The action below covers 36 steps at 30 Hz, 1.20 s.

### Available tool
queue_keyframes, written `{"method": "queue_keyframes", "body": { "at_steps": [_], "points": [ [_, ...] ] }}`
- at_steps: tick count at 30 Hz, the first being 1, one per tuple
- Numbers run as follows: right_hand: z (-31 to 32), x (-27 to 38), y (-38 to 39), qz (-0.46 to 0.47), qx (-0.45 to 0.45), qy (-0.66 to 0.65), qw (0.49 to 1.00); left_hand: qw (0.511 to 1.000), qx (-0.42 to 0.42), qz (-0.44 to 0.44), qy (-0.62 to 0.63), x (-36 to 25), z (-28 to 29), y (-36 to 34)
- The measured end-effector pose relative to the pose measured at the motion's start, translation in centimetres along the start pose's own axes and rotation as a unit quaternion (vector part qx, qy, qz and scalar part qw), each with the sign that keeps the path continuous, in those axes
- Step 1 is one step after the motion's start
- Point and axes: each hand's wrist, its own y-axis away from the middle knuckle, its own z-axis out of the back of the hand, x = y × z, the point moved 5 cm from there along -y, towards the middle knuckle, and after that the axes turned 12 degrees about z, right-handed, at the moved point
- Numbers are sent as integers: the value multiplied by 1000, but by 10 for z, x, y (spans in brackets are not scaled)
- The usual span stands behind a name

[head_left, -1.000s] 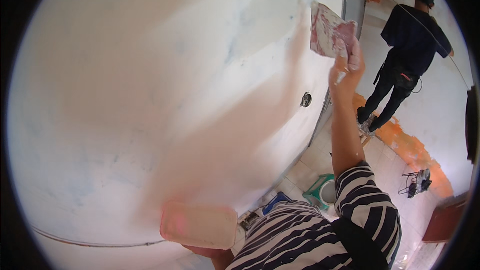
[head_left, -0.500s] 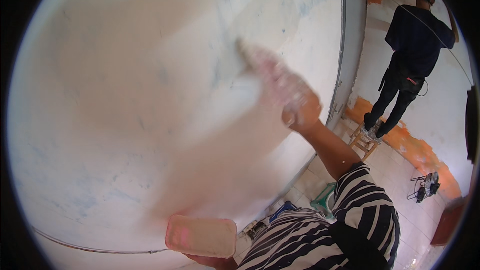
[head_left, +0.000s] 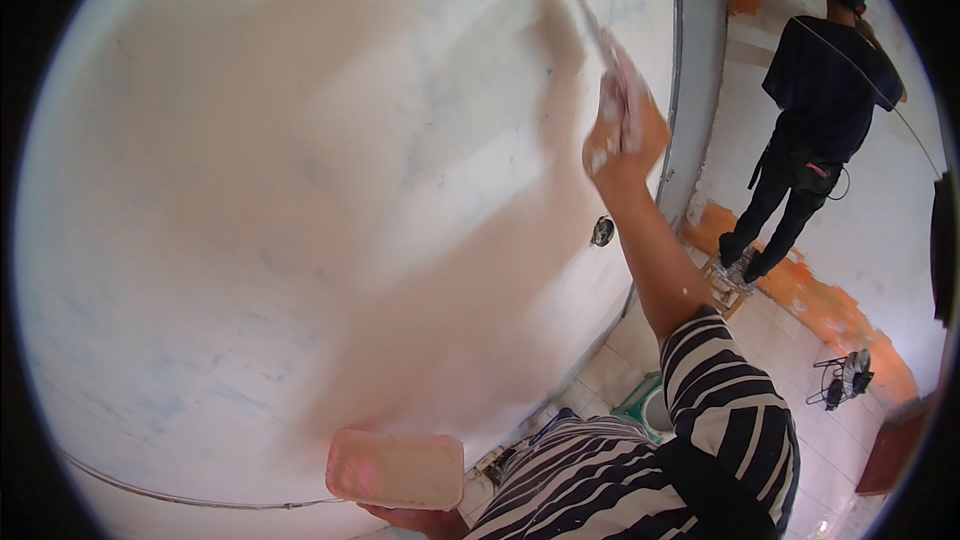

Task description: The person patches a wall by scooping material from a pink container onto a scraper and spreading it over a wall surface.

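My right hand (head_left: pixel 625 140), spotted with white paste, grips a putty knife (head_left: pixel 620 65) by its pinkish, smeared handle. The thin blade is seen nearly edge-on and stands a little off the upper part of the pale wall (head_left: pixel 330 140), its shadow beside it. A damp-looking darker patch (head_left: pixel 480 70) lies on the wall left of the knife. Low down, my left hand (head_left: pixel 410 519) supports a rectangular pink tub (head_left: pixel 395 468) from beneath; most of its fingers are hidden under the tub. The wall carries faint bluish streaks.
Another person (head_left: pixel 830 90) stands on a wooden stool (head_left: pixel 728 290) at the right, facing a wall with orange patches. A green-rimmed bucket (head_left: pixel 640 405) stands on the tiled floor by my side. A round wall opening (head_left: pixel 602 231) sits beside my forearm. A cable (head_left: pixel 200 503) runs along the lower wall.
My right hand has moved up and to the right with the putty knife, and the blade has turned away from the wall. The tub has shifted very slightly left.
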Motion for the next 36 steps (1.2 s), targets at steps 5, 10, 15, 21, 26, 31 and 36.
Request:
{"method": "queue_keyframes", "body": {
  "at_steps": [5,10,15,21,26,31,36],
  "points": [
    [-21,64,58,198,215,-40,956,996,-45,19,68,5,15,6],
    [8,51,20,99,69,-85,989,996,-1,14,83,5,34,11],
    [-25,39,43,68,278,96,953,999,20,14,47,1,28,13],
    [3,76,24,142,121,-67,980,998,27,-1,50,9,30,17],
    [-6,47,36,83,124,67,986,999,33,5,29,12,25,17],
    [-1,96,48,158,227,-119,953,999,45,2,4,4,34,20],
    [-3,41,26,-45,59,35,997,999,-17,6,51,7,47,13]
  ]
}}
